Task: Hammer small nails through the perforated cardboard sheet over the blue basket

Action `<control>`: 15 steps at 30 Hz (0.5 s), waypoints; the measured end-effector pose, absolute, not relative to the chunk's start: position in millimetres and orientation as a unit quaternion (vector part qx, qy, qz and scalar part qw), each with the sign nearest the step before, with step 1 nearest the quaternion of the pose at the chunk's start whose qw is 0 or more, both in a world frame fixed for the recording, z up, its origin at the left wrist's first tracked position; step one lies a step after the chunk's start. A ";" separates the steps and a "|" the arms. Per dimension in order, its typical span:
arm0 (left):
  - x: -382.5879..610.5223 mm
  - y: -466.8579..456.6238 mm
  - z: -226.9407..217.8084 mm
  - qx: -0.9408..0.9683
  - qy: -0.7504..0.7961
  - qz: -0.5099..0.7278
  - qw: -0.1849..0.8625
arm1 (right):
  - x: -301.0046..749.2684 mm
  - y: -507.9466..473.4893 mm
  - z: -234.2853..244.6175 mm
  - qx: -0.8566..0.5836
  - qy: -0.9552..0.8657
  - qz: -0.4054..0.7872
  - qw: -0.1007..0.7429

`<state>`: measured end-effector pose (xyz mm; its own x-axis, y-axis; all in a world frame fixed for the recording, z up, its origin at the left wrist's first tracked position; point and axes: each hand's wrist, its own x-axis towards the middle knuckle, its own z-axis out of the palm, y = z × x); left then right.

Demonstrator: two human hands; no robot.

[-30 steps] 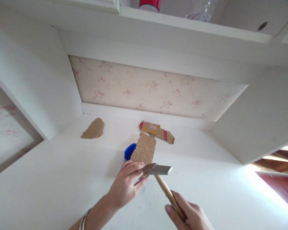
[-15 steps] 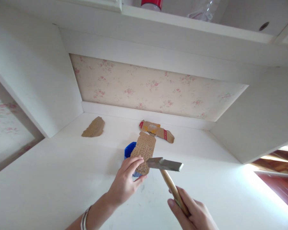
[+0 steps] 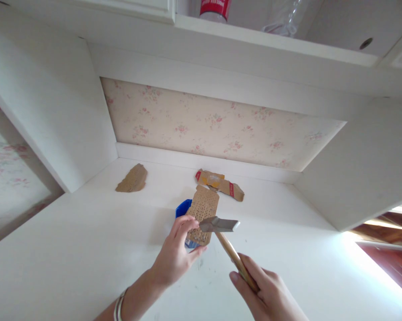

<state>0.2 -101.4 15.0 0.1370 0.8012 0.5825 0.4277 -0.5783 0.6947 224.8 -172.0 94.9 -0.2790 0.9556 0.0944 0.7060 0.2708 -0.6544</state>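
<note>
My left hand (image 3: pixel 174 255) pinches the near end of a brown perforated cardboard strip (image 3: pixel 203 209) that rests on a blue container (image 3: pixel 182 208) on the white desk (image 3: pixel 87 249). Whether a nail sits between the fingers is too small to see. My right hand (image 3: pixel 264 294) is closed round the wooden handle of a hammer (image 3: pixel 221 229). Its grey metal head hovers over the strip's near end, right beside my left fingertips.
A torn brown cardboard piece (image 3: pixel 132 179) lies at the back left of the desk. A crumpled printed carton (image 3: pixel 220 183) lies behind the strip by the floral back panel (image 3: pixel 221 125). A red-labelled can (image 3: pixel 215 8) and a clear bottle (image 3: pixel 283 20) stand on the shelf above.
The hammer head swung out to the right and up, then came back left onto the strip's near end. My left hand stays pinched on the strip.
</note>
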 end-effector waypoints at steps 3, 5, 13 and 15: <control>0.1 -101.4 15.2 0.728 0.425 0.502 0.192 | 225.9 -170.2 89.1 -0.547 -0.765 0.264 0.212; 0.0 -101.6 15.6 0.727 0.427 0.501 0.193 | 226.8 -171.2 86.8 -0.554 -0.760 0.263 0.214; -0.9 -102.5 15.4 0.726 0.425 0.501 0.205 | 223.8 -167.9 97.9 -0.558 -0.752 0.286 0.203; -0.8 -102.7 15.5 0.725 0.426 0.499 0.208 | 226.1 -169.4 94.5 -0.559 -0.755 0.291 0.181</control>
